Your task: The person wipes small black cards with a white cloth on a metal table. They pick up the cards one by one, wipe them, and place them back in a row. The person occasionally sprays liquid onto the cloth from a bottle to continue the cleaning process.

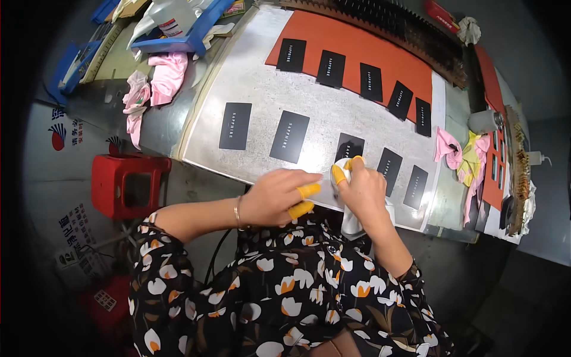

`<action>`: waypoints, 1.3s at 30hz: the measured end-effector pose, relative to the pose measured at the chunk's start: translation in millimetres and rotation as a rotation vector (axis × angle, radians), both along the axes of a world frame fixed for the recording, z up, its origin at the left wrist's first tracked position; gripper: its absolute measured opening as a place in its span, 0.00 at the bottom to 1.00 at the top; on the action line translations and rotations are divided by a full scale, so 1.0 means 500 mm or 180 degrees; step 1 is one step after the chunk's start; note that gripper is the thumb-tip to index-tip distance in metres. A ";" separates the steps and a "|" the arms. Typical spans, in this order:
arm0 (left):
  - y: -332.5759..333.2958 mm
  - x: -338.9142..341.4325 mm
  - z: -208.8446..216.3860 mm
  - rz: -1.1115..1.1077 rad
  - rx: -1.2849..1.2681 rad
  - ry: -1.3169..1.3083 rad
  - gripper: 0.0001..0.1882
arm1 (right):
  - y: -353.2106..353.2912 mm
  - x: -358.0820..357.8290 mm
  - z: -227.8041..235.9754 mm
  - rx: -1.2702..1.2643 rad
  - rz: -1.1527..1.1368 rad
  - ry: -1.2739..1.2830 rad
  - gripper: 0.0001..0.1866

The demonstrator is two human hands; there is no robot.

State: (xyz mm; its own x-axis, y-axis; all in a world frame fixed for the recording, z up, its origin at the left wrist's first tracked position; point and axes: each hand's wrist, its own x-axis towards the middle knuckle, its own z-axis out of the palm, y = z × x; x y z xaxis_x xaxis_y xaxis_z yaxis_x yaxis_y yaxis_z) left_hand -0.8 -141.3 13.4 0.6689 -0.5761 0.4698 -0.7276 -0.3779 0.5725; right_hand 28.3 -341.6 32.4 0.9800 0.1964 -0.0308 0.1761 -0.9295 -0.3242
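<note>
My right hand, with yellow finger cots on two fingers, is closed on a white cloth. The cloth meets the lower part of a black card in the near row, and its loose end hangs at the table's front edge. My left hand is just left of it by that edge, fingers stretched to the right and apart, also with yellow cots. Nothing shows in it. Other black rectangular cards lie in the same row, among them a card at the left and a card at the right.
A second row of black cards lies along an orange sheet on the grey worktop. A dark bristled strip borders the far side. Pink cloths hang at the left, near a blue tray. A red stool stands lower left.
</note>
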 end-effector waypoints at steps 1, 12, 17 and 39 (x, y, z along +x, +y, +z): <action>0.018 -0.002 0.010 0.0181 0.0038 -0.0044 0.19 | 0.002 -0.009 0.001 0.0022 0.0014 0.0012 0.16; 0.124 -0.001 -0.006 0.0737 0.0778 -0.0452 0.22 | 0.115 0.078 0.075 0.0412 0.0506 0.0292 0.15; 0.133 -0.005 -0.022 0.0732 0.0770 -0.0579 0.23 | 0.200 0.179 0.010 0.0348 0.0269 0.0020 0.16; 0.257 -0.035 -0.009 0.1427 0.0439 -0.0447 0.20 | 0.201 -0.011 0.017 0.0015 0.0837 0.0367 0.16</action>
State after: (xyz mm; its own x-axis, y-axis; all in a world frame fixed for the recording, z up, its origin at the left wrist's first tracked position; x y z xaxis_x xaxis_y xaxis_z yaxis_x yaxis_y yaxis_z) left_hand -18.4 -12.8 8.9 0.8011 -0.3090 0.5127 -0.5423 -0.7372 0.4031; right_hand 22.8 -241.3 40.9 0.8855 0.4439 -0.1374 0.3728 -0.8551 -0.3603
